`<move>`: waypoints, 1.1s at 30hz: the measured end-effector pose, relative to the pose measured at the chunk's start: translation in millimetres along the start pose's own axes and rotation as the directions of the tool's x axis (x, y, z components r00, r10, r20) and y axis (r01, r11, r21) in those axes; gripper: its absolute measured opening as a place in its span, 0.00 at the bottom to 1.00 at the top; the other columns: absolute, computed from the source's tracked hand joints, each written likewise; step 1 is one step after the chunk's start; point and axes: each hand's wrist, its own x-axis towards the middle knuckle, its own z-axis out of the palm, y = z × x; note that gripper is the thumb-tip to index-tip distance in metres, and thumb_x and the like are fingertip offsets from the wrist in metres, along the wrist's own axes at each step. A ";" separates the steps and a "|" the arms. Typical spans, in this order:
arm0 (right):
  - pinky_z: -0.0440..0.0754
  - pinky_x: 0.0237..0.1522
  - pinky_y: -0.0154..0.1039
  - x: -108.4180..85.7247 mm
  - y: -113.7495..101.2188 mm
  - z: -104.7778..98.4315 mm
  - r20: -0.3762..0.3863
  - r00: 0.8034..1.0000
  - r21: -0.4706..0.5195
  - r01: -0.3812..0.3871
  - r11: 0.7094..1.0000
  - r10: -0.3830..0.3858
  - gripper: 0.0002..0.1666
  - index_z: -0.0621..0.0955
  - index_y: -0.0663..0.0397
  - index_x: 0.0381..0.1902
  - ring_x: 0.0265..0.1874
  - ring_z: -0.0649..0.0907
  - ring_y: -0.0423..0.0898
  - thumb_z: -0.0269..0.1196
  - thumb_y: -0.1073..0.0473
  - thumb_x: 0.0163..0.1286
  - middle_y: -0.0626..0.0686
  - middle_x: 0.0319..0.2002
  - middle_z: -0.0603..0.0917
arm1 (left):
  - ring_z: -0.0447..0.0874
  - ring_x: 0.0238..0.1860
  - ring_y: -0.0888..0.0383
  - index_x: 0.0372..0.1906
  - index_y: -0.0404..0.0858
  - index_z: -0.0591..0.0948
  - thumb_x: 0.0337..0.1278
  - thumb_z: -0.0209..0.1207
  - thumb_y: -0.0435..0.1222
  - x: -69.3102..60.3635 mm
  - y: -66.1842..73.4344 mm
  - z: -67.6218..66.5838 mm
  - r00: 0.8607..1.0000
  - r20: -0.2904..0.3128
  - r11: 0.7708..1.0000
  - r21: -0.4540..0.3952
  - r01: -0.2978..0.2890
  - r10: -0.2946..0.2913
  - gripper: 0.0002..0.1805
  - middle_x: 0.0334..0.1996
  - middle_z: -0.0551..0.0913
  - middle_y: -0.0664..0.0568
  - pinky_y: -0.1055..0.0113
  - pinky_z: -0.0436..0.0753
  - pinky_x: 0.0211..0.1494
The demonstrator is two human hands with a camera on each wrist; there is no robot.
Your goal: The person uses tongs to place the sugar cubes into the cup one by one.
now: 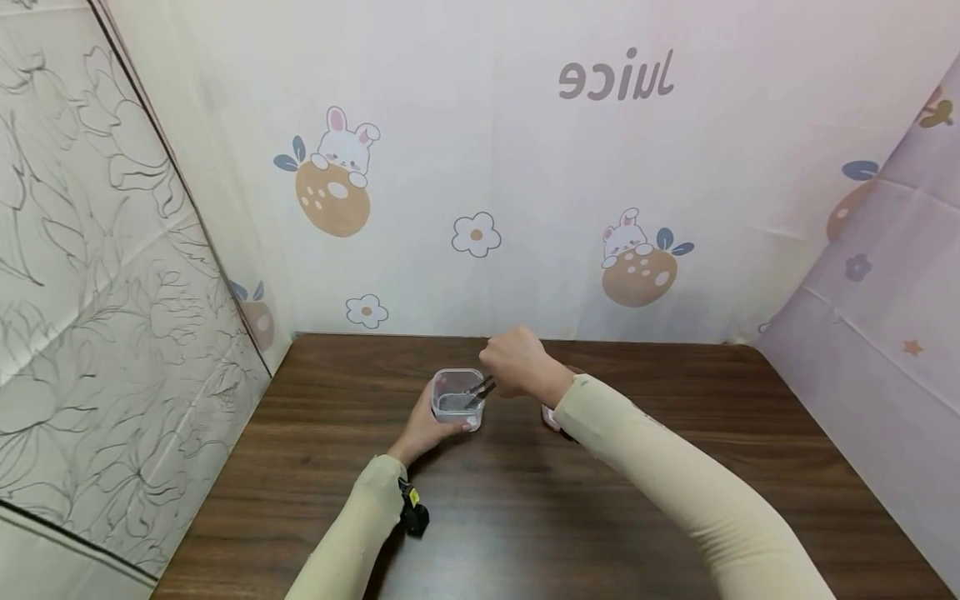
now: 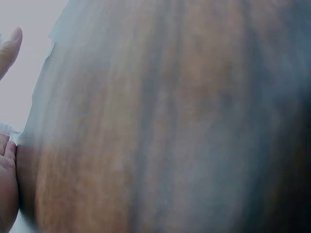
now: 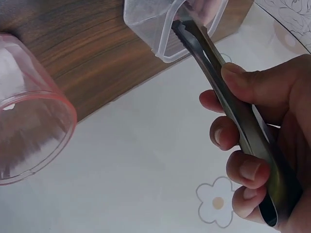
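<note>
A clear square plastic container (image 1: 454, 418) stands on the dark wood table, with its open top facing up. My left hand (image 1: 425, 428) grips it from the left, the thumb along its near side. My right hand (image 1: 521, 360) holds metal tongs (image 3: 243, 121), fingers wrapped round their arms. The tongs slant down to the left, and their tips reach in over the container's rim (image 3: 167, 57). Whether the tips pinch anything cannot be made out. Only the edge of my left hand (image 2: 7, 187) shows in the left wrist view.
A clear cup with a pinkish tint (image 3: 46, 104) stands right of the container, mostly hidden behind my right forearm in the head view. A patterned curtain (image 1: 480, 167) rises behind the table's far edge (image 1: 637, 354).
</note>
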 end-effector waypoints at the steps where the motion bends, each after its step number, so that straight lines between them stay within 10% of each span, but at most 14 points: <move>1: 0.70 0.14 0.37 1.6 -0.8 -0.7 0.010 1.000 -0.008 0.003 1.000 -0.003 0.12 0.73 0.44 0.14 0.14 0.59 0.40 0.65 0.59 0.47 0.43 0.13 0.70 | 0.65 0.62 0.38 0.70 0.26 0.56 0.35 0.74 0.26 0.4 0.1 -0.6 1.000 0.002 1.000 0.004 0.001 -0.001 0.54 0.63 0.66 0.31 0.48 0.63 0.65; 14: 0.77 0.19 0.37 22.1 -15.7 -4.4 0.163 0.986 -0.087 0.033 0.996 -0.018 0.07 0.81 0.44 0.23 0.14 0.69 0.39 0.67 0.50 0.53 0.44 0.20 0.79 | 0.68 0.61 0.46 0.71 0.36 0.58 0.30 0.78 0.31 11.9 -39.9 2.9 0.999 -0.041 0.999 0.027 0.022 -0.021 0.57 0.62 0.69 0.40 0.53 0.64 0.65; 24: 0.77 0.20 0.35 34.6 -22.4 -8.0 0.243 0.970 -0.133 0.041 0.990 -0.007 0.13 0.83 0.45 0.29 0.14 0.68 0.38 0.67 0.43 0.55 0.43 0.21 0.80 | 0.64 0.60 0.31 0.70 0.26 0.54 0.37 0.74 0.26 6.7 -5.9 -4.5 0.999 0.043 0.999 -0.032 -0.016 0.017 0.54 0.61 0.65 0.27 0.40 0.62 0.63; 33: 0.79 0.27 0.35 41.8 -31.7 -7.7 0.288 0.958 -0.135 0.033 0.990 0.007 0.14 0.84 0.43 0.34 0.19 0.75 0.37 0.67 0.43 0.56 0.42 0.25 0.82 | 0.69 0.59 0.41 0.72 0.37 0.56 0.35 0.76 0.32 15.3 -38.6 -1.7 1.000 0.018 1.000 0.005 -0.004 0.004 0.56 0.61 0.69 0.37 0.46 0.67 0.61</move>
